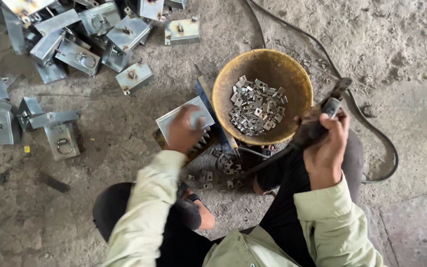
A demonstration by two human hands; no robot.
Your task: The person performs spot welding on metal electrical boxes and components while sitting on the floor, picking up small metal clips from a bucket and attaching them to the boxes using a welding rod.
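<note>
Metal box [176, 117], the grey one at the middle of the frame, lies on the floor [411, 89] just left of the yellow bowl [292, 79] of small plates [256, 105], and my left hand [184, 131] presses flat on it, fingers spread and curled over its near edge. My right hand [326, 148] is closed around the handle of a welding tool [329, 106] with its cable [386, 148], at middle right. I judge the step is holding the box ready for joining; the next move calls for a steady tool tip.
</note>
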